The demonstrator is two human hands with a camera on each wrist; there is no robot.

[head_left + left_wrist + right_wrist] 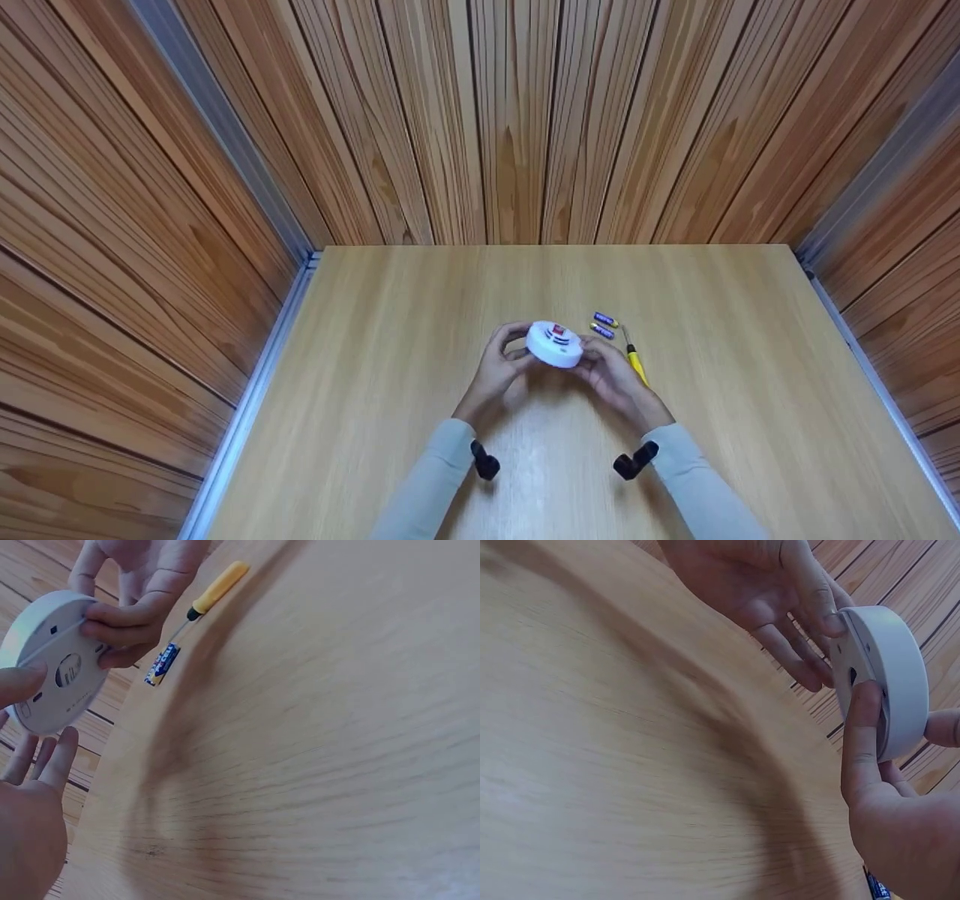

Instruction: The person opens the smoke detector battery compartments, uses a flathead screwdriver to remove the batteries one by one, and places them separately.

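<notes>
A white round smoke detector [554,345] is held up over the table between both hands, its slotted face with a red label tilted upward. My left hand [501,358] grips its left rim, and the left thumb presses on the flat back in the left wrist view. On the other side my right hand [611,372] pinches the right edge, fingers on the back plate [79,679]. That plate has a round hole in the middle. In the right wrist view the smoke detector [904,682] stands edge-on, with a thin seam between plate and body.
Two blue batteries, a farther one [606,319] and a nearer one [602,331], lie beyond the right hand. Beside them is a screwdriver [636,363] with a yellow handle, partly behind that hand. Wood-panelled walls [517,120] enclose the table [360,390] at the back and sides.
</notes>
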